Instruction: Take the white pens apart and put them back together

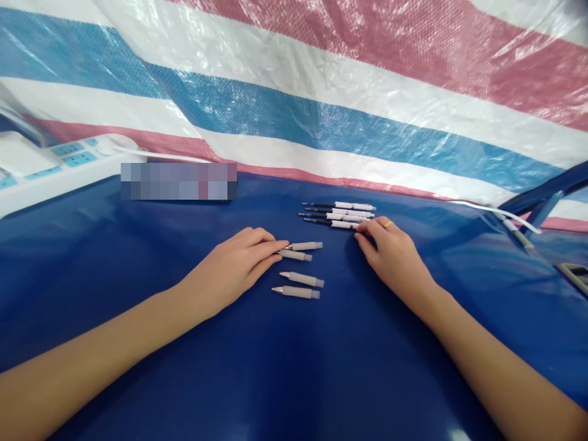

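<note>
My left hand (239,260) lies palm down on the blue table cover (138,257), its fingertips pinched on the tip end of the top grey pen barrel (305,246). Just below, a second grey barrel (296,255) touches that hand; two more grey barrels (303,279) (297,293) lie free. My right hand (390,251), with a ring on one finger, rests with its fingers together on the white end of the nearest pen body (342,225). Several white pen bodies with dark refills (342,211) lie in a row just beyond it.
A white power strip with blue sockets (59,162) sits at the far left with a white cable. A striped red, white and blue tarp (321,92) hangs behind the table. Blue metal frame parts and a white cable (519,223) lie at the right edge.
</note>
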Available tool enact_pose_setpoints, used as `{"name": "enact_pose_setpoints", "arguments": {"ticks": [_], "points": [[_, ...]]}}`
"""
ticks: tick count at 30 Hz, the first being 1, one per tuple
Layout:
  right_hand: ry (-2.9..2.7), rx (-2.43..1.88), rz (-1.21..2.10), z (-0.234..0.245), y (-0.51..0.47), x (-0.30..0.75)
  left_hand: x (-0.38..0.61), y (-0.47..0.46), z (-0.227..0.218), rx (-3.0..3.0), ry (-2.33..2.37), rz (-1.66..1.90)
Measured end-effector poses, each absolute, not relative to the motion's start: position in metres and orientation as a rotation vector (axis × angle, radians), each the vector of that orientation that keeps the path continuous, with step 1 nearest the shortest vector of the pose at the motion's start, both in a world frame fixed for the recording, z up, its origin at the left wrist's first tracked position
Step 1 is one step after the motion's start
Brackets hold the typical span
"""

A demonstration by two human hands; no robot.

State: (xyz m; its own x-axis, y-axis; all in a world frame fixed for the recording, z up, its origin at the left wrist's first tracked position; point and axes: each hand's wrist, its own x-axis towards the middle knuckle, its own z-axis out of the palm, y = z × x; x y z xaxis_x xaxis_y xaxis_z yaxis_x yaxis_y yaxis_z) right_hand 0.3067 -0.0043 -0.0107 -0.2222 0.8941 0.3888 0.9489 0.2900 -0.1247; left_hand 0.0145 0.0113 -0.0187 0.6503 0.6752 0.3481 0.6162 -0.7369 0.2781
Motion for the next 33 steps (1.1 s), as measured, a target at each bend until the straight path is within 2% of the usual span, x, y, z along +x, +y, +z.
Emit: {"name": "enact_pose_setpoints", "arguments": {"ticks": [6,12,21,26,30,33], "points": [[-2.074,-1.750,-0.385,-0.010,-0.009,0.307,0.016,0.010,-0.019,2.677,1.161,0.672],[-2.186,-1.631,-0.189,-0.011,-0.008,0.309,0.012,0.009,-0.014,2.577,1.238,0.627],[-2.439,-1.271,0.290,0.000,-0.031,0.279,0.016,0.006,-0.005,2.548,1.158,0.652],[-2.542,-1.226,0.338,-0.001,-0.033,0.276,0.016,0.004,-0.003,2.568,1.001,0.656],[-2.529,-1.200,0.297,-0.003,-0.032,0.275,0.015,0.001,-0.001,2.551,1.060,0.678],[-2.559,-1.184,0.270,-0.004,-0.032,0.274,0.016,0.000,-0.004,2.647,1.068,0.535]]}}
